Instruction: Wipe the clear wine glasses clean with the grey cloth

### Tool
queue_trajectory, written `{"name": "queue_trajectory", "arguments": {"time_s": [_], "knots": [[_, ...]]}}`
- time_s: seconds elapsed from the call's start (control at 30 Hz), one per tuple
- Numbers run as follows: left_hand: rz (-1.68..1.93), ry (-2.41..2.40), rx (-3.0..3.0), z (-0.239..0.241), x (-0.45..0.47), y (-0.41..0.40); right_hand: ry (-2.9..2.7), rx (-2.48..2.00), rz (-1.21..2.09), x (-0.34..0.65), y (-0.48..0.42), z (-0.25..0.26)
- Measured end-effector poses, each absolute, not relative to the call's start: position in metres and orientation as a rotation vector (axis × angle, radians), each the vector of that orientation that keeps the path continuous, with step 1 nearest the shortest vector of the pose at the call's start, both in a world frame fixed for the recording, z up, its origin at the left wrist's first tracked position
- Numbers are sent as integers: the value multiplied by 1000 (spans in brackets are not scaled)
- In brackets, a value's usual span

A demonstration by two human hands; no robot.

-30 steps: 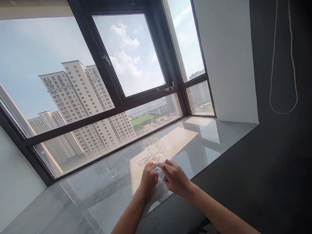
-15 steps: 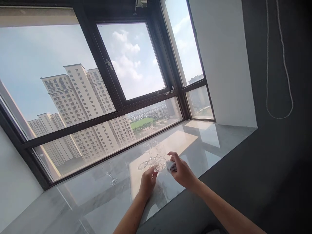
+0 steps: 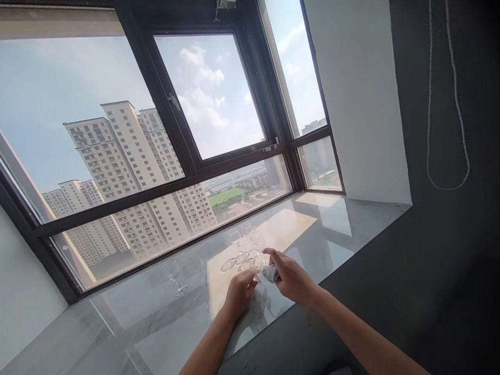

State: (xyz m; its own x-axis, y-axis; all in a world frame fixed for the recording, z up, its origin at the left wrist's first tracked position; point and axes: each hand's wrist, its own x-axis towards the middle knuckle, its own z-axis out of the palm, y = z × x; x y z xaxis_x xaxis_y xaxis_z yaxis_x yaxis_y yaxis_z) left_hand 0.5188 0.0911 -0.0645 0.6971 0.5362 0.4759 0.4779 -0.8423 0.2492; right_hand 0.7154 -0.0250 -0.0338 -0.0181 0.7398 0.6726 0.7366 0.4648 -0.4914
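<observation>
My left hand (image 3: 241, 292) is closed on a clear stemmed glass (image 3: 257, 275), held low over the sill; much of the glass is hidden by fingers and cloth. A crumpled pale grey cloth (image 3: 269, 273) is bunched in my right hand (image 3: 291, 275), its index finger raised and bent. The cloth meets the glass, or comes very near it. Just beyond my hands, several clear stemmed glasses (image 3: 235, 238) stand close together in the sunlight. Farther left, a single stemmed glass (image 3: 179, 285) stands apart from them.
The glossy marble window sill (image 3: 156, 333) ends at a front edge just beneath my forearms. Dark-framed windows (image 3: 191, 172) rise behind the glasses. A white wall (image 3: 359, 104) bounds the right side, where a looped blind cord (image 3: 428, 130) hangs.
My right hand has moved slightly left and down, bringing the cloth to the glass in my left hand. The left hand has turned a little and shifted slightly right. The standing glasses have not moved.
</observation>
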Motion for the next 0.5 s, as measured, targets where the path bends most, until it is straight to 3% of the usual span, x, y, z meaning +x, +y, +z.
{"name": "queue_trajectory", "arguments": {"time_s": [0.23,0.5], "knots": [[964,827,2501,-67,526,89,-1455,-1355,-59,714,-21,-35],[1095,1241,2045,-77,521,123,-1398,-1549,-49,734,-12,-53]]}}
